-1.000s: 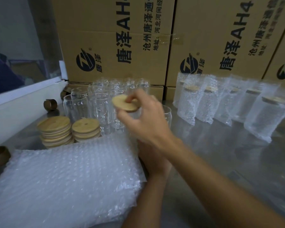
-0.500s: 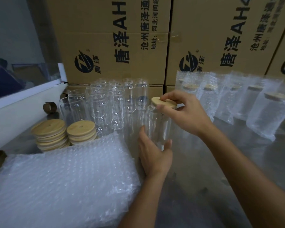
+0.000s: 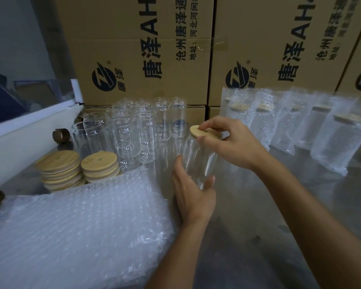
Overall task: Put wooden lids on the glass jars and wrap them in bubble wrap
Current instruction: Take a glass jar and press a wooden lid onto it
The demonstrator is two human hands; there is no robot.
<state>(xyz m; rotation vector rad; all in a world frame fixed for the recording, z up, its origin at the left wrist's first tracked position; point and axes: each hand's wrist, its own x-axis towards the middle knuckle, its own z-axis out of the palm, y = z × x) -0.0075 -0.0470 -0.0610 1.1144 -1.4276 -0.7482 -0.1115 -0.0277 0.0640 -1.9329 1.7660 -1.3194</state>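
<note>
**Lid going onto one jar**

While the left hand (image 3: 193, 195) grips the clear glass jar (image 3: 200, 161) low on its body above the table (image 3: 258, 236), the right hand (image 3: 229, 140) fingers pinch the round wooden lid (image 3: 204, 132) on its mouth. It seems not fully seated. Next: press it flat, then move to the bubble wrap (image 3: 77, 232).

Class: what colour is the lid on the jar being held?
Pale, light-tan wood lid, clearest in the head view.
</note>
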